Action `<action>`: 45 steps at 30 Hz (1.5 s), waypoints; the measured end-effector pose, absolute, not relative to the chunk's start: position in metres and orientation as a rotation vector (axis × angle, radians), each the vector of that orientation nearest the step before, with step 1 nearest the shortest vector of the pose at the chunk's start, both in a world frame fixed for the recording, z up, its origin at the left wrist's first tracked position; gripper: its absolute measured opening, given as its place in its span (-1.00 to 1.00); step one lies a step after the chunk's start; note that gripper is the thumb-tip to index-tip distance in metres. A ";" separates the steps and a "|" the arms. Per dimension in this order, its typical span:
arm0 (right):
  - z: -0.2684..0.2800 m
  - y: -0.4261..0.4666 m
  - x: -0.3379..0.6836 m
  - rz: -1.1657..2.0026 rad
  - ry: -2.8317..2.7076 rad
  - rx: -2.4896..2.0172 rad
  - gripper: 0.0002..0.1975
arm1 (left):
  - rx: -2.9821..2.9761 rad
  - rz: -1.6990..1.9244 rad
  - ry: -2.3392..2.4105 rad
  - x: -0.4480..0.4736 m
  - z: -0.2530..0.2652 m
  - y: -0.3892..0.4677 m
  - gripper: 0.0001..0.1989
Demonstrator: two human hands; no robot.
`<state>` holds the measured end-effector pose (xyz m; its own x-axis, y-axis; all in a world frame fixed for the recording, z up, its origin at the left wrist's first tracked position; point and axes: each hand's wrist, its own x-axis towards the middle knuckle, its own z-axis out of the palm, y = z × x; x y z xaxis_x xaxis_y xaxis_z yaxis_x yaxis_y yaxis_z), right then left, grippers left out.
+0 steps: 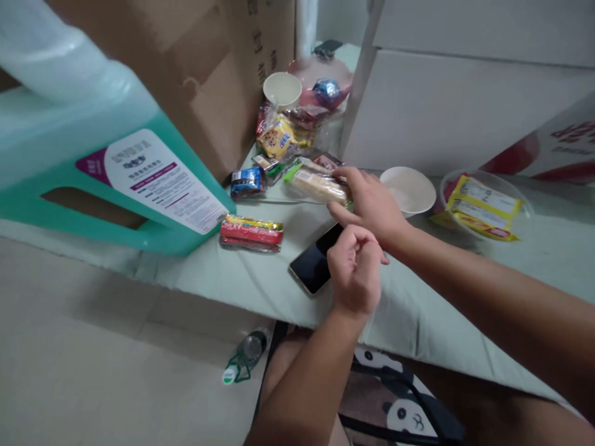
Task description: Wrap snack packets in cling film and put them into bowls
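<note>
My right hand (372, 201) reaches in from the right, its thumb and fingers around the right end of a pale snack packet (316, 181) in clear and green wrapping. The packet lies on the cloth-covered surface. My left hand (356, 269) hovers over the right part of a dark phone (313, 260), with its fingers curled in and nothing visible in them. To the left of the phone sits a red and yellow snack packet (251, 233). A blue packet (246, 182) lies farther back, and just right of my right hand stands a white bowl (409, 191).
A large green jug (186, 173) fills the left side. Behind are a cardboard box (204, 80), a white box (446, 111), a paper bowl (282, 90) and a yellow packet (279, 136). At right, a clear lid (525, 214) holds another yellow packet. A bottle (251, 350) is on the floor.
</note>
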<state>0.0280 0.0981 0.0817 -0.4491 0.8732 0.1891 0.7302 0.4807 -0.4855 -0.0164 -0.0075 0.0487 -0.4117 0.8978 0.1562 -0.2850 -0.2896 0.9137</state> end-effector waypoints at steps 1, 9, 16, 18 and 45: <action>0.083 0.094 0.037 0.541 -2.172 -1.374 -0.52 | 1.102 1.851 1.192 -0.010 0.049 -0.011 -0.85; 0.071 0.049 0.113 0.647 -1.575 -1.343 -0.61 | 2.178 2.219 1.233 0.042 0.037 -0.022 -0.84; 0.061 0.018 0.189 0.563 -1.419 -1.445 -0.63 | 2.306 2.095 0.824 0.103 0.031 -0.035 -0.77; 0.055 0.015 0.207 0.578 -1.325 -1.478 -0.64 | 2.344 2.043 0.719 0.121 0.030 -0.039 -0.78; 0.021 0.005 0.286 0.203 -1.401 -1.626 -0.50 | 2.438 1.797 0.840 0.178 0.005 -0.034 -0.74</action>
<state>0.2862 0.0052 0.0206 0.3307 0.8394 0.4314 0.6820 0.1034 -0.7240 0.1784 -0.0340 0.0053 0.2034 0.4134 0.8875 0.4156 -0.8572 0.3040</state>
